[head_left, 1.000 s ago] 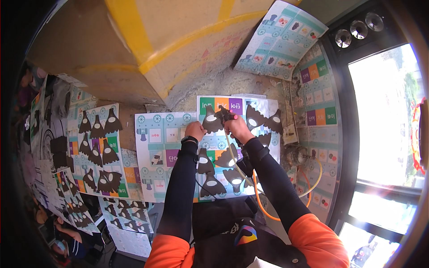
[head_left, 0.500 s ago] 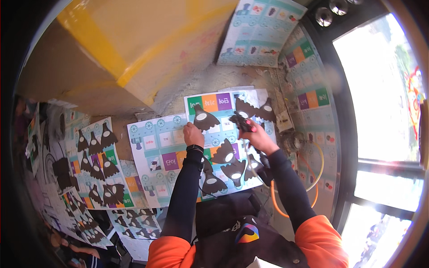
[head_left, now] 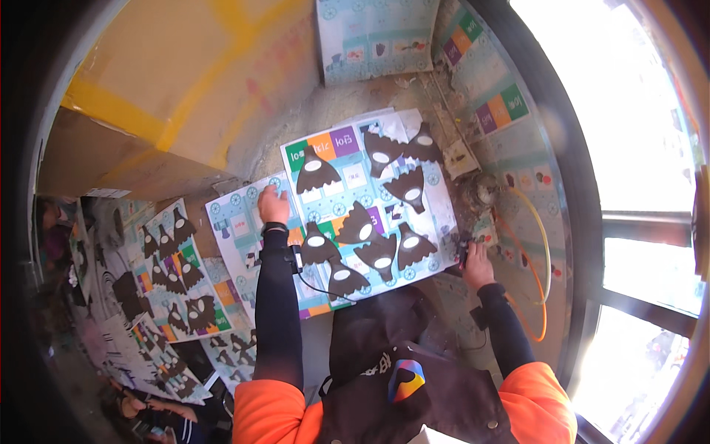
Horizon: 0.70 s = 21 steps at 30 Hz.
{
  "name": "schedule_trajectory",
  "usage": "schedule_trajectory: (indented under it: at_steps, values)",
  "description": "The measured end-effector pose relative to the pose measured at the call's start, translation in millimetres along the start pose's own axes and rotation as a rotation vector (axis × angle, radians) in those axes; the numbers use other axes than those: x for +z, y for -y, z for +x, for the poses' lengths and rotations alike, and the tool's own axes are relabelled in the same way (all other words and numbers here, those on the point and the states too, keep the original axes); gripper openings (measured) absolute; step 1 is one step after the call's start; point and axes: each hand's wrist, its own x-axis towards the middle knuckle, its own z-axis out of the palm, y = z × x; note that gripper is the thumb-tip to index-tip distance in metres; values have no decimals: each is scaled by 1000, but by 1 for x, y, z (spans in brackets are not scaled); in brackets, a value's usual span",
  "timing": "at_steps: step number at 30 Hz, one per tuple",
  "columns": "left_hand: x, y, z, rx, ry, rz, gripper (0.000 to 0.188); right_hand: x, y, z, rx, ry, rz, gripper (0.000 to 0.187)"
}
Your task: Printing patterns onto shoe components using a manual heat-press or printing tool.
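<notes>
On the printed sheet lie several dark brown cut-out pieces, flared with scalloped edges and a white oval each. One piece is near the sheet's upper left, another piece towards its right side. My left hand rests with loosely bent, parted fingers on a second printed sheet, beside the first one's left edge. Past the right edge of the sheets, my right hand is closed around a small dark object with a red part; its kind is unclear.
A large cardboard box with yellow tape stands at the back left. Yellow and orange hoses curve at right, before the window. More sheets with dark pieces lie at left, where another person's arm shows low down.
My right hand has moved from over the sheet down to the right, off its edge. A dark piece now lies near where it was. The whole view has shifted; my left hand stays by the sheets.
</notes>
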Motion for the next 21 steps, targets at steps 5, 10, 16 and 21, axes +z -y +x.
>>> schedule_trajectory:
  at_steps: [5,10,16,21]
  values:
    - [-23,77,-76,-273,466,143,32,29,-29,23,0,-163,-157,69]
    - [-3,92,-156,-302,295,41,36,14,-7,27,34,-193,-155,62]
    - [9,80,-167,-303,158,92,35,0,95,55,-63,-37,500,21]
    - [5,80,-139,-405,110,-518,23,7,193,115,-195,-22,637,18]
